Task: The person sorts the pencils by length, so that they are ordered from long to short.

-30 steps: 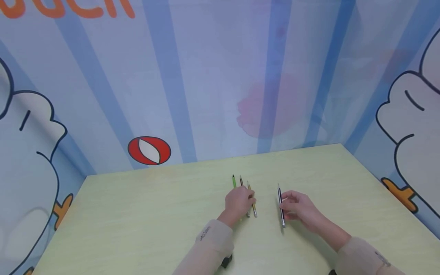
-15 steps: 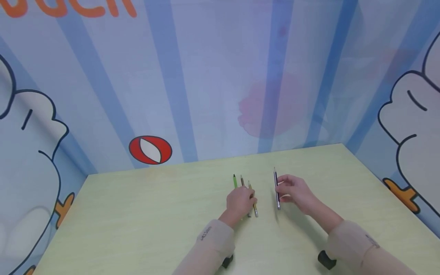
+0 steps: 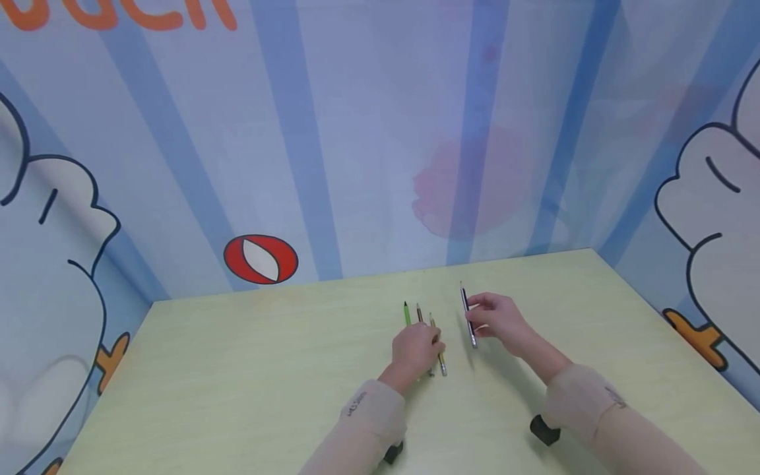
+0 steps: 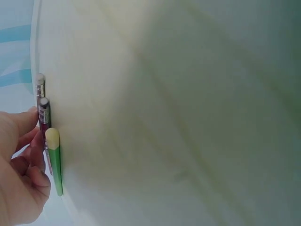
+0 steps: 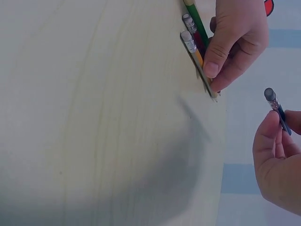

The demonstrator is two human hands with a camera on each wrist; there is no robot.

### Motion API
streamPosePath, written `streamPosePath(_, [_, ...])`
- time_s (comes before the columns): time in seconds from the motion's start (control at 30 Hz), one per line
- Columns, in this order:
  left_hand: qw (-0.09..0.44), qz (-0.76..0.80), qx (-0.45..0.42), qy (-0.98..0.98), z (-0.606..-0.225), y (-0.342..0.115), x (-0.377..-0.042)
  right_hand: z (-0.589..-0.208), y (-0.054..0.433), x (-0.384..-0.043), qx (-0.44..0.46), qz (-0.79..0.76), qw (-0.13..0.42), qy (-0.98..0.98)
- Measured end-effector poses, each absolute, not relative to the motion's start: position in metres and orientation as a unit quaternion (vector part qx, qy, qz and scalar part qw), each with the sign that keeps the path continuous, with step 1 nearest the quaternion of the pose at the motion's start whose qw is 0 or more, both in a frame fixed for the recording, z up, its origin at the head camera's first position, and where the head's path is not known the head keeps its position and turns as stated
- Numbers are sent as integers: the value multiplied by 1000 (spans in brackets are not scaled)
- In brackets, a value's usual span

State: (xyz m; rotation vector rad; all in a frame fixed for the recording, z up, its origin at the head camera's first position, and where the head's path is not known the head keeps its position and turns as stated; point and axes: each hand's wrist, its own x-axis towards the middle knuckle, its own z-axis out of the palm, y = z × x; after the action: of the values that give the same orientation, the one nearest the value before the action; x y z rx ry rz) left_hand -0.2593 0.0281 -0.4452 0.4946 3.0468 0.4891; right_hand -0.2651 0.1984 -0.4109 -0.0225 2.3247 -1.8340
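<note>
My right hand (image 3: 497,323) pinches a dark striped pencil (image 3: 465,302) between thumb and fingers, raised above the table with its tip pointing away. Left of it, my left hand (image 3: 413,348) is down at three pencils lying side by side. Its thumb and fingers pinch the yellow pencil (image 3: 442,363), the rightmost one, as the right wrist view shows. Beside that lie a dark red pencil (image 3: 419,311) and a green pencil (image 3: 406,313), whose rounded end shows in the left wrist view. The middles of these pencils are partly hidden under the left hand.
The pale yellow-green table (image 3: 249,376) meets a blue-striped backdrop (image 3: 380,132) at its far edge. Printed cartoon panels stand along the left and right sides. A black wrist device (image 3: 544,430) hangs below the right sleeve.
My right hand has moved away from me and then left, bringing the dark pencil nearer to the others. My left hand and the three pencils have stayed in place.
</note>
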Motion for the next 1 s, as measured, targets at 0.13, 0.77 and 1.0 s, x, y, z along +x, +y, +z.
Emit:
streamPosePath(0.13, [6, 155, 158, 975, -445, 28, -259, -419, 195, -272, 3, -603, 93, 792])
streamPosePath(0.77, [20, 155, 151, 976, -446, 30, -260, -447, 176, -275, 42, -503, 129, 854])
streamPosePath(1.0, [15, 146, 153, 977, -447, 30, -261, -450, 170, -275, 49, -488, 119, 863])
